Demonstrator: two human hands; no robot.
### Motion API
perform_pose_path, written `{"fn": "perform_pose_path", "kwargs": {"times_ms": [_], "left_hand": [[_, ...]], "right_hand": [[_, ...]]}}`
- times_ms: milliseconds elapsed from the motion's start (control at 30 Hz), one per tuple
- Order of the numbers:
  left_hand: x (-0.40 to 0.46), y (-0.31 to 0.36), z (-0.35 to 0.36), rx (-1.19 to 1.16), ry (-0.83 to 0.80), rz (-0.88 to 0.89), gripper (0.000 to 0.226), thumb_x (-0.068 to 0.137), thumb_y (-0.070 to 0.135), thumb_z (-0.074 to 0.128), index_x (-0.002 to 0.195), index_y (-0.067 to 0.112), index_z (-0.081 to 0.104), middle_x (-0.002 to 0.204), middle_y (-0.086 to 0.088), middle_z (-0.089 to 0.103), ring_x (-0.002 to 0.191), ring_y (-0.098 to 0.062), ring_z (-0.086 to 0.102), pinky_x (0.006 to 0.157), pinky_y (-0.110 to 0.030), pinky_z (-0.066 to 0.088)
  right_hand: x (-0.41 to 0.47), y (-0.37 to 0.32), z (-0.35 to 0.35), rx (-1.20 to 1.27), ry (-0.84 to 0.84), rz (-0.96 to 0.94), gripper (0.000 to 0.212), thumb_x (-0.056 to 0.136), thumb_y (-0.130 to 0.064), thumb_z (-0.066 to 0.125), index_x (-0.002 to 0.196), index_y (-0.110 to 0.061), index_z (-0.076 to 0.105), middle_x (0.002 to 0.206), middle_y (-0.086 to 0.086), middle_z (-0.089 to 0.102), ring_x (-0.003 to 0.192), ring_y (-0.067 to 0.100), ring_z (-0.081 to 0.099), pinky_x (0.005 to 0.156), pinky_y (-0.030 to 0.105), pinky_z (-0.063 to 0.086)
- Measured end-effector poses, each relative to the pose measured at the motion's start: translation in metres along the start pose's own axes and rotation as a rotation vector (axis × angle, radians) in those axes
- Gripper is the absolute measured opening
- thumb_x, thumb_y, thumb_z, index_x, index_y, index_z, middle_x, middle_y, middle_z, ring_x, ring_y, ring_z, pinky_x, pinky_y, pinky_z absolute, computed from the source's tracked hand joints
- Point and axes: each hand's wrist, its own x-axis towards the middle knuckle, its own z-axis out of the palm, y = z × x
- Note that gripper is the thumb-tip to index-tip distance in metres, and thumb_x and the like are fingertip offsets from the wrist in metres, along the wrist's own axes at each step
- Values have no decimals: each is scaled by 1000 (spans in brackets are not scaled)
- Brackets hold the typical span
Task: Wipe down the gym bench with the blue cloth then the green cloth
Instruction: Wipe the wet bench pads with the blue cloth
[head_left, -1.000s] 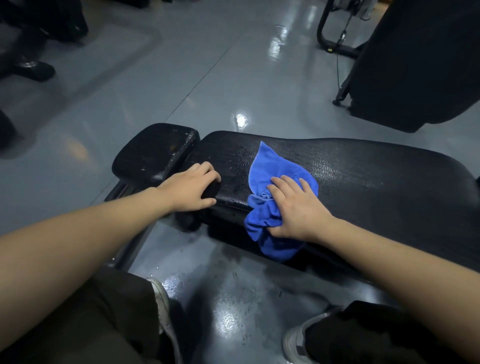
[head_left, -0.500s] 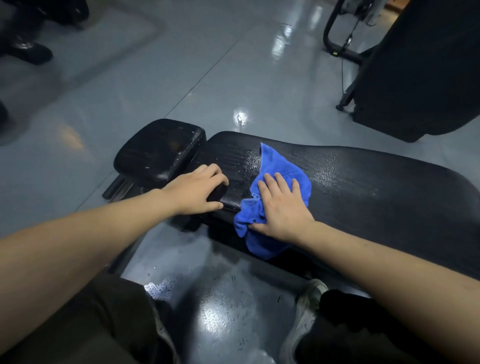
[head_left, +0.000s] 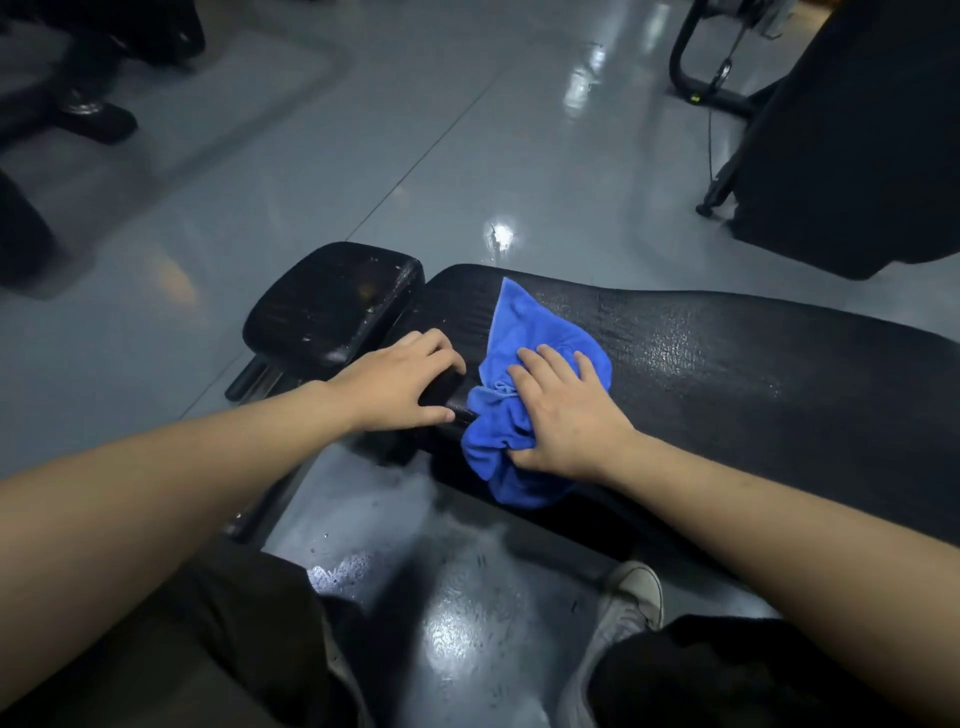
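Cloth first: the blue cloth (head_left: 524, 364) looks soft, light and limp, bunched on the near left end of the gym bench (head_left: 727, 364), one corner hanging over the edge. The right hand (head_left: 566, 415) presses it flat with spread fingers, likely the best hold. The left hand (head_left: 405, 384) curls over the pad's end. The vinyl looks wet, probably slick. Nearby: a small seat pad (head_left: 332, 306), a white shoe (head_left: 631, 597). No green cloth shows

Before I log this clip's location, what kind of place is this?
Most likely a gym floor: a padded black bench being wiped with a blue cloth, a black machine frame with a cable behind, and glossy grey flooring.
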Motion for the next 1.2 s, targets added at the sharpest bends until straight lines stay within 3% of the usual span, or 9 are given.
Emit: {"fn": "perform_pose_path", "kwargs": {"times_ms": [100,233,533,733,1033,1133,1200], "left_hand": [[-2,2,1,14,3,-4,54,86,53,66,131,32,46,125,14,37,113,-9,40,85,-40,53],[-3,3,0,21,4,2,54,87,53,65,132,32,45,127,14,36,116,-10,40,86,-39,53],[-11,-5,9,11,33,31,58,88,45,66,139,30,42,134,13,35,120,-11,40,86,-38,54],[-5,-13,9,-15,43,57,54,88,46,66,135,34,43,131,16,36,117,-9,41,85,-39,54],[1,-21,5,-30,25,63,57,84,52,66,134,37,45,128,19,36,115,-7,42,92,-36,50],[3,-21,4,-32,15,65,56,82,53,67,132,39,45,127,20,36,114,-6,42,92,-33,49],[5,-21,2,-28,5,66,55,82,53,67,130,41,44,125,22,35,113,-5,41,91,-31,49]], "right_hand": [[-23,14,2,16,-9,22,103,61,-69,39,143,-7,44,156,14,37,145,36,31,113,63,27],[-54,34,7,24,24,65,102,61,-72,41,139,-6,51,152,14,44,141,36,39,110,64,33],[-32,18,3,-28,-56,159,118,69,-90,12,155,-10,25,164,13,16,151,37,12,114,65,14],[10,21,-1,82,-62,122,135,55,-102,6,158,-16,15,167,6,4,153,31,-1,118,62,4],[72,60,-3,168,-5,120,127,57,-103,15,156,-23,25,166,0,13,153,25,6,119,59,8],[83,77,-3,172,0,117,133,51,-106,8,155,-26,27,166,-3,14,153,23,6,119,58,7],[83,88,-5,191,-25,106,130,52,-104,15,156,-27,25,166,-4,12,153,22,4,121,57,4]]}}
